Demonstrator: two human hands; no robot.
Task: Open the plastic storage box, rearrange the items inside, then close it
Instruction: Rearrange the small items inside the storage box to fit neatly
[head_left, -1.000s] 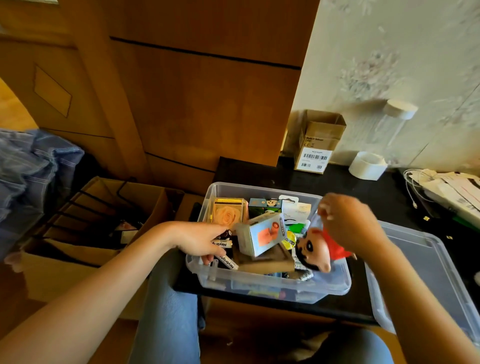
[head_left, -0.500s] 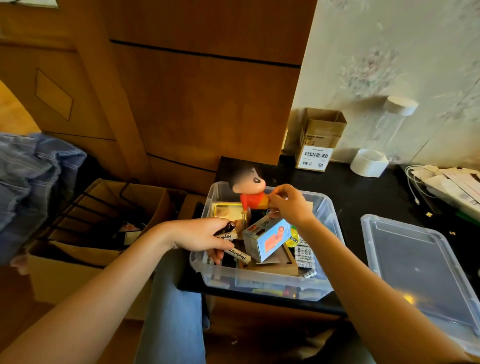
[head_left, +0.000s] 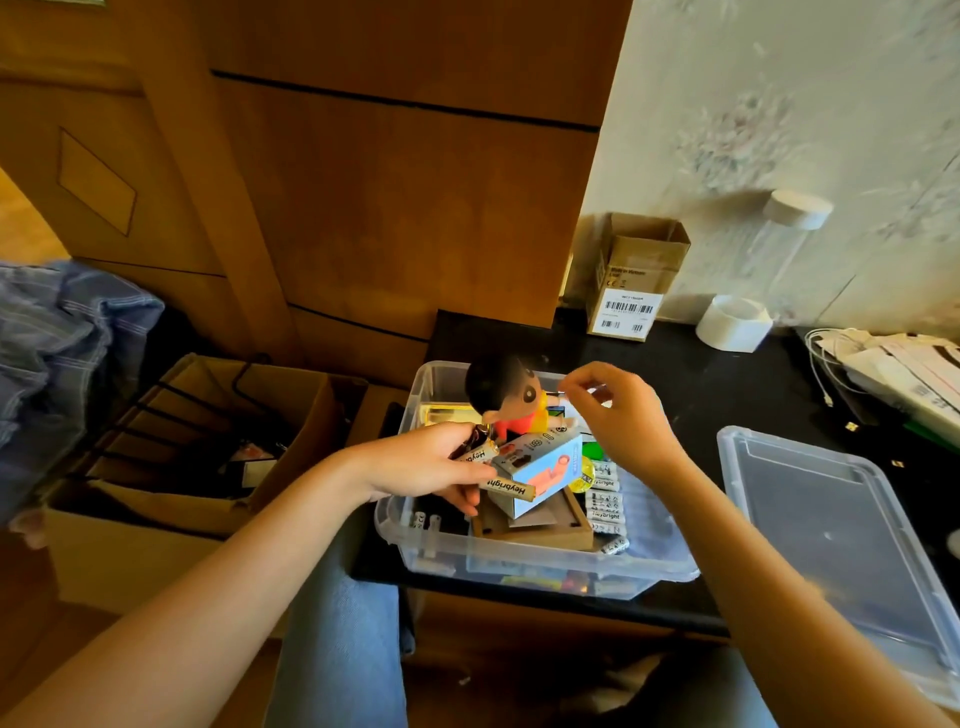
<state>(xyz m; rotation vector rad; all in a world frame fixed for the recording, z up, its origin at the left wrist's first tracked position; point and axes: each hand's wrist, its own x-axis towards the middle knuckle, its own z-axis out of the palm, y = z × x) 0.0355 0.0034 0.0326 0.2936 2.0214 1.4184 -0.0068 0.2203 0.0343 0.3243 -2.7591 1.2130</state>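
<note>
Two hands are over the clear plastic storage box (head_left: 519, 561), which sits open on the black tabletop (head_left: 727, 384) near its front edge. Left hand (head_left: 421, 467) has its fingers curled round a few Heybright batteries (head_left: 511, 487), gripping them at the box's left side, right up against a light blue carton (head_left: 540, 470) that lies tilted on top of the pile. Right hand (head_left: 618, 415) hangs over the back right part of the box with fingers loosely bent and thumb and forefinger close together at the tips; can't really tell if it's pinching anything, that bit is blurry.

A cartoon figure (head_left: 506, 402) with black hair and a red shirt stands at the back of the box, just left of the right hand's fingertips, not clearly touching them. Under the carton there's a flat brown box (head_left: 540, 532), more batteries (head_left: 605, 501) lined up on the right, a small yellow round thing (head_left: 583, 475), and a yellowish box (head_left: 441, 415) at the back left.

Box lid (head_left: 841, 540) lies flat on the table to the right, apart from the box. Further back: a small cardboard box (head_left: 636, 280) with barcode labels, a white tape roll (head_left: 732, 322), and white cables (head_left: 826, 364) beside some papers. A big cardboard carton (head_left: 171, 493) sits on the floor to the left.
</note>
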